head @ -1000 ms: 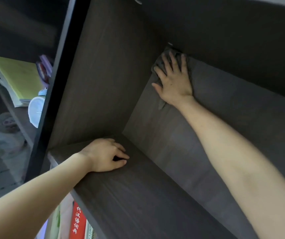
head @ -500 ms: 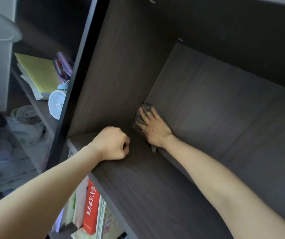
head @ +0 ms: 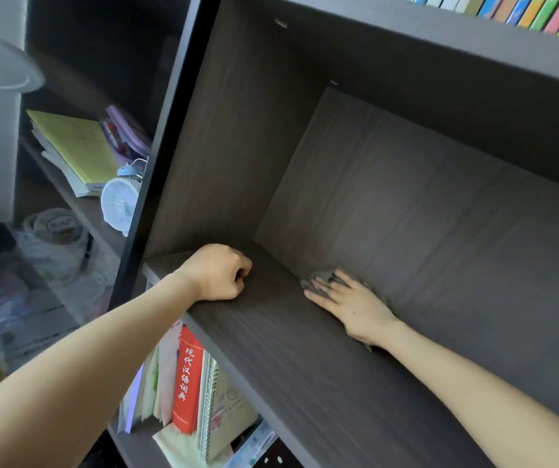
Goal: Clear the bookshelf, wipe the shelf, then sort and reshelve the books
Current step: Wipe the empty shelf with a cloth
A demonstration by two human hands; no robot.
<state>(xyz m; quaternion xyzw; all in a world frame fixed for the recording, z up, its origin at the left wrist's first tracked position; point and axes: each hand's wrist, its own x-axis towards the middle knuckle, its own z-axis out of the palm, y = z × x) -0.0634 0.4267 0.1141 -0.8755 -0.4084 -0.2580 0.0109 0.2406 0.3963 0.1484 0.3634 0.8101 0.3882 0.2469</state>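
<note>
Down from the top corner of the back panel (head: 423,214), the right grip (head: 349,305) has swept with its cloth (head: 318,275) onto the shelf board (head: 305,366) and slid away from the left corner, while the left grip (head: 217,273) has curled from loose fingers into a fist.

This shelf is bare of books, a stiff, dark wood-grain board that should take firm pressure without giving. Its cloth, grey and crumpled, lies at the seam where board meets back panel, mostly hidden under the palm. It looks light, soft and limp, likely to bunch if pushed by 1 edge, so it is best held down flat across its middle.

That is how the right grip has it: released, 4 fingers straight and spread, pointing left along the seam, pressing rather than pinching, forearm reaching in from the lower right. At the front left edge the left grip rests clenched on nothing, knuckles up, bracing.
</note>
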